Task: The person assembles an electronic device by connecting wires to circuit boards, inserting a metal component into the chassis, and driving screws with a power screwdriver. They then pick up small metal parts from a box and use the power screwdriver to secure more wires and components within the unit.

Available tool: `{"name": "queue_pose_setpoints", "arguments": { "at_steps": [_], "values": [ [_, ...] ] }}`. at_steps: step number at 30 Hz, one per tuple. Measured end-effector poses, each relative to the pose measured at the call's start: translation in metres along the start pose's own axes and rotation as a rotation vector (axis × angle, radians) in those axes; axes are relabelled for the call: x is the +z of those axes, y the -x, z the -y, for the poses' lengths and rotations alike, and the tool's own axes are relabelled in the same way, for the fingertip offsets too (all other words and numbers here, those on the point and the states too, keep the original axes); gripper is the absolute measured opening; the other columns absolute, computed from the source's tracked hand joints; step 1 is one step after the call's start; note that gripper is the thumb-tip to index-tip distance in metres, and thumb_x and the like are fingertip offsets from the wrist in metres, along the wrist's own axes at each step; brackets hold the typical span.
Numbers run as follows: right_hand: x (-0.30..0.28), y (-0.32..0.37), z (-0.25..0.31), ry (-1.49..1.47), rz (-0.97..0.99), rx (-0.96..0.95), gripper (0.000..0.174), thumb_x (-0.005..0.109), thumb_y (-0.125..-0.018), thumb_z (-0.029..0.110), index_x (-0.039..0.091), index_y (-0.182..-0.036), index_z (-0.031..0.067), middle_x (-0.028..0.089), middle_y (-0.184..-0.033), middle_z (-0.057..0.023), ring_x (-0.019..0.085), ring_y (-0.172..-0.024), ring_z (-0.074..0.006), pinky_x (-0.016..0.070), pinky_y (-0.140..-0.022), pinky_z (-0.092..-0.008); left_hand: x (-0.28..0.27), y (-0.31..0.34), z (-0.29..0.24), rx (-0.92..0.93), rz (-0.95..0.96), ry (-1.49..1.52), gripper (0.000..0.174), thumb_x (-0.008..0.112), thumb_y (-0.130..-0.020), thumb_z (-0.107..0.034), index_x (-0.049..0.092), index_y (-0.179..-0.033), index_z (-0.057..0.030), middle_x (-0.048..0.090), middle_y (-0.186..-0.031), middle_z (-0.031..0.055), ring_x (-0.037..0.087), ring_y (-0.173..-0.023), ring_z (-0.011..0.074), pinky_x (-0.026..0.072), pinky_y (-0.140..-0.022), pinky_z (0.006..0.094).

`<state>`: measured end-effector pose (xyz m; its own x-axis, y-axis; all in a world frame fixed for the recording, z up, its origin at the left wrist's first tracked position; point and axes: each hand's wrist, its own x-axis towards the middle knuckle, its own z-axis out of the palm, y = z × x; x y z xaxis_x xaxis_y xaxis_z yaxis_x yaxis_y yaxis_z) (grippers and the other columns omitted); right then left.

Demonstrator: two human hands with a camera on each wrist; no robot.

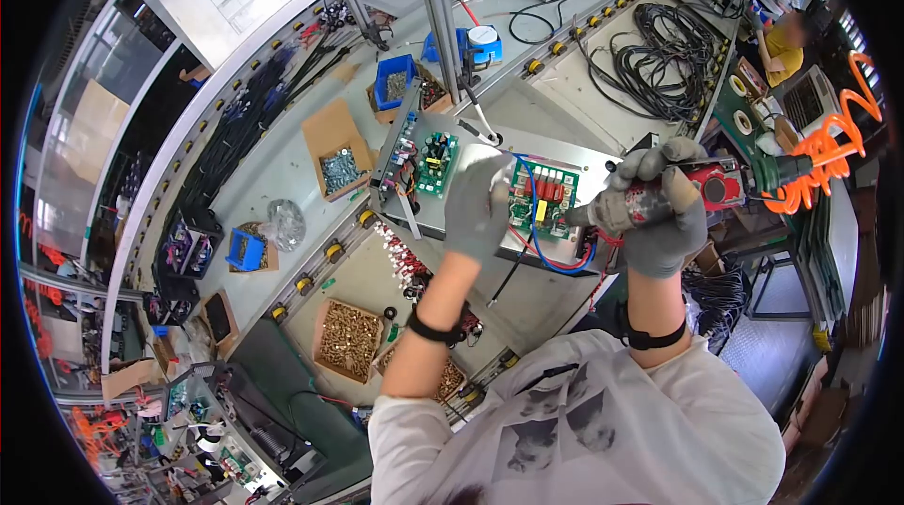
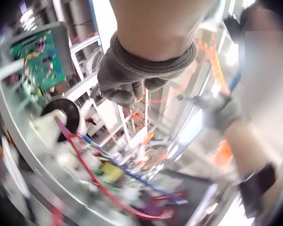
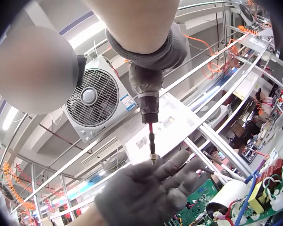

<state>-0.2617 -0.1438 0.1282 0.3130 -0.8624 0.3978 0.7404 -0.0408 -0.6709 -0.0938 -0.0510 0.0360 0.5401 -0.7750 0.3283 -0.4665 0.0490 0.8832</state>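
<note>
My gloved right hand (image 1: 659, 208) grips a dark power screwdriver (image 1: 623, 207) with a red rear part, level over the work. In the right wrist view a fastener (image 3: 153, 157) sits at the tip of its long bit (image 3: 151, 140). My gloved left hand (image 3: 141, 193) is just beneath that tip, fingers loosely extended and fingertips right by the fastener. Below the hands, a green circuit board (image 1: 548, 199) with red components and a yellow part lies on a metal plate (image 1: 499, 139). A blue wire (image 1: 530, 187) arches across the board. Another green board (image 1: 437, 163) stands to its left.
An orange coiled hose (image 1: 829, 161) trails from the screwdriver at the right. On the bench are a box of silver screws (image 1: 341, 170), blue bins (image 1: 395, 81), a box of brass fasteners (image 1: 347, 340) and a black cable coil (image 1: 664, 62). A metal post (image 1: 435, 20) rises behind the work.
</note>
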Motion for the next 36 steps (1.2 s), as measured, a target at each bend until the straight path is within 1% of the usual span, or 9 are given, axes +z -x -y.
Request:
{"name": "queue_pose_setpoints", "arguments": {
  "at_steps": [2,3,5,6,8,12,19,32,36],
  "values": [
    [0.005,-0.004,-0.004,0.029,-0.05,0.016,0.023,0.052,-0.081,0.014,0.05,-0.101,0.0044,0.053,-0.075,-0.01,0.055,-0.071,-0.0233,0.0475,-0.062,-0.0363,0.01,-0.032,0.029,0.406,0.073,-0.532,0.035,0.054,-0.08,-0.011,0.056,-0.115,-0.0153,0.06,-0.111,0.008,0.054,-0.103,0.0222,0.0431,-0.084,0.0366],
    [0.006,-0.007,-0.007,0.101,-0.083,-0.033,0.021,0.051,-0.081,0.012,0.05,-0.101,0.0037,0.053,-0.076,-0.01,0.055,-0.071,-0.023,0.0475,-0.063,-0.0358,0.015,-0.041,0.032,0.402,0.072,-0.532,0.035,0.054,-0.08,-0.011,0.056,-0.115,-0.0153,0.06,-0.111,0.008,0.054,-0.103,0.0222,0.0431,-0.084,0.0366],
    [0.009,-0.011,-0.013,0.179,-0.115,-0.08,0.02,0.049,-0.082,0.01,0.049,-0.101,0.0031,0.053,-0.076,-0.01,0.055,-0.072,-0.0227,0.0475,-0.064,-0.0352,0.028,-0.057,0.035,0.465,0.364,-0.846,0.037,0.06,-0.076,-0.011,0.06,-0.111,-0.0225,0.062,-0.106,0.0015,0.05,-0.105,0.0219,0.0356,-0.091,0.0397],
    [0.011,-0.014,-0.016,0.197,-0.146,-0.102,0.02,0.051,-0.08,0.008,0.049,-0.099,0.0024,0.055,-0.076,-0.0112,0.057,-0.07,-0.0224,0.0487,-0.063,-0.0347,0.032,-0.064,0.036,0.461,0.362,-0.84,0.037,0.06,-0.076,-0.011,0.06,-0.111,-0.0225,0.062,-0.106,0.0015,0.05,-0.105,0.0219,0.0356,-0.091,0.0397],
    [0.015,-0.018,-0.022,0.233,-0.21,-0.145,0.021,0.055,-0.077,0.003,0.049,-0.097,0.001,0.059,-0.074,-0.0135,0.06,-0.066,-0.0216,0.0511,-0.062,-0.0336,0.037,-0.075,0.038,0.373,0.647,-1.041,0.031,0.06,-0.077,-0.013,0.062,-0.106,-0.0236,0.063,-0.099,-0.0021,0.048,-0.107,0.0168,0.03,-0.093,0.0432],
    [0.018,-0.023,-0.036,0.313,-0.277,-0.158,0.021,0.056,-0.077,0.002,0.049,-0.096,0.0002,0.061,-0.074,-0.015,0.061,-0.065,-0.0212,0.0516,-0.061,-0.0327,0.019,-0.076,0.037,0.344,0.617,-0.816,0.02,0.057,-0.081,-0.02,0.065,-0.098,-0.0268,0.063,-0.095,-0.0058,0.048,-0.102,0.0164,0.0292,-0.089,0.0436],
    [0.007,-0.034,-0.06,0.385,-0.305,-0.054,0.022,0.058,-0.077,0.003,0.051,-0.097,-0.0026,0.061,-0.074,-0.0167,0.061,-0.062,-0.0209,0.0511,-0.059,-0.0309,0.0,-0.08,0.06,0.442,0.685,-0.556,0.016,0.064,-0.071,-0.018,0.068,-0.084,-0.0264,0.061,-0.09,-0.009,0.048,-0.099,0.0174,0.0314,-0.091,0.038],
    [0.01,-0.035,-0.079,0.453,-0.306,-0.004,0.021,0.058,-0.075,0.007,0.052,-0.093,-0.002,0.061,-0.07,-0.0159,0.061,-0.06,-0.0226,0.051,-0.058,-0.0332,0.0,-0.08,0.063,0.435,0.667,-0.501,0.022,0.066,-0.066,-0.013,0.066,-0.085,-0.0234,0.059,-0.088,-0.0092,0.048,-0.097,0.0179,0.0319,-0.09,0.0385],
    [0.003,-0.036,-0.087,0.398,-0.263,0.02,0.023,0.06,-0.077,0.001,0.052,-0.098,-0.0031,0.062,-0.074,-0.0142,0.06,-0.061,-0.0179,0.0484,-0.055,-0.0276,0.0,-0.081,0.058,0.416,0.669,-0.517,0.02,0.068,-0.065,-0.015,0.065,-0.083,-0.0231,0.06,-0.088,-0.0078,0.048,-0.098,0.019,0.032,-0.091,0.038]
  ]
}}
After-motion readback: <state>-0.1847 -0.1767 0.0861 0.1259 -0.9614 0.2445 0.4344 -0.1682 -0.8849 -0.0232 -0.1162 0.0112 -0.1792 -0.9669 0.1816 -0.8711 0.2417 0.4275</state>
